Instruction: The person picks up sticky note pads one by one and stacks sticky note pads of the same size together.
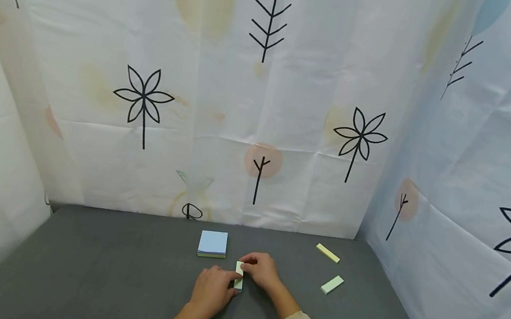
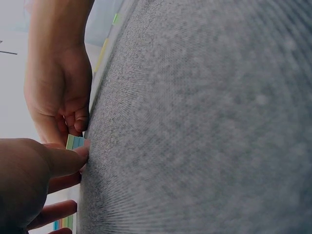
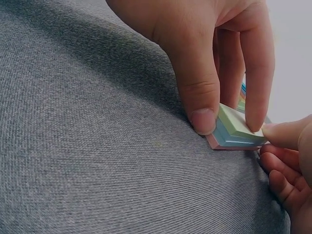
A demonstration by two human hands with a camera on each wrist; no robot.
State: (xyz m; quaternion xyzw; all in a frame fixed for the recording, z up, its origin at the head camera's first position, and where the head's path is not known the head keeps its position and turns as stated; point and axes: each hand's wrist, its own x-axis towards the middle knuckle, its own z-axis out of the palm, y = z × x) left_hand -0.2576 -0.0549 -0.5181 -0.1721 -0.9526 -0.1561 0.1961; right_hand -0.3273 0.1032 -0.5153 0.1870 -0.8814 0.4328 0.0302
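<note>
A small stack of narrow sticky note pads lies on the grey table between both hands. Pale green is on top, with blue and pink layers below it in the right wrist view, where the stack shows its corner. My left hand pinches the near part of the stack, its thumb low at the side in the left wrist view. At the far end my right hand grips the stack between thumb and fingers. Part of the stack is hidden behind the fingers.
A square pad stack, blue on top, sits just beyond the left hand. To the right lie a yellow narrow pad and a pale green one. Patterned white cloth hangs behind and at both sides of the table.
</note>
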